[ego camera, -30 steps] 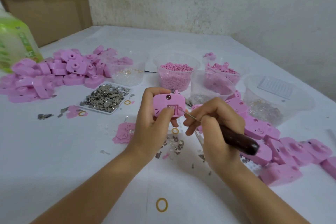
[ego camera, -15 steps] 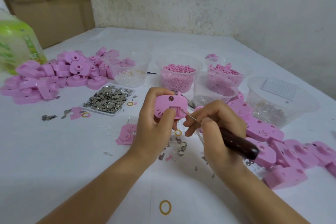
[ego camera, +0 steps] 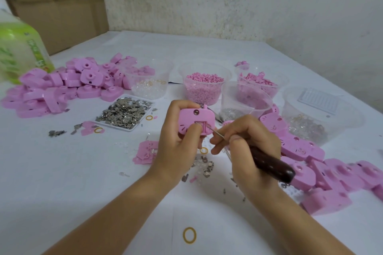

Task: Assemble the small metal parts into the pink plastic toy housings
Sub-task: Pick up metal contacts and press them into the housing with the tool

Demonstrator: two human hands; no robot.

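My left hand [ego camera: 178, 141] grips a pink toy housing [ego camera: 192, 120] upright above the table, thumb across its lower front. The housing has a rectangular recess with a small metal part [ego camera: 200, 124] in it. My right hand [ego camera: 246, 141] holds a pick tool with a dark wooden handle [ego camera: 271, 163]; its thin metal tip [ego camera: 211, 129] reaches into the recess. A white tray of small metal parts [ego camera: 124, 112] lies to the left. Loose metal parts [ego camera: 204, 166] lie under my hands.
A heap of pink housings [ego camera: 68, 85] sits at the left and another row [ego camera: 323, 167] at the right. Several clear tubs stand behind: pink pellets [ego camera: 204, 87], pink pieces [ego camera: 259, 83], clear bits [ego camera: 148, 87], a large tub [ego camera: 319, 114]. A green bottle [ego camera: 18, 51] is far left. Yellow ring [ego camera: 189, 235] near me.
Both hands hold nearly the same pose; the tool tip stays at the housing's recess. The view has shifted slightly.
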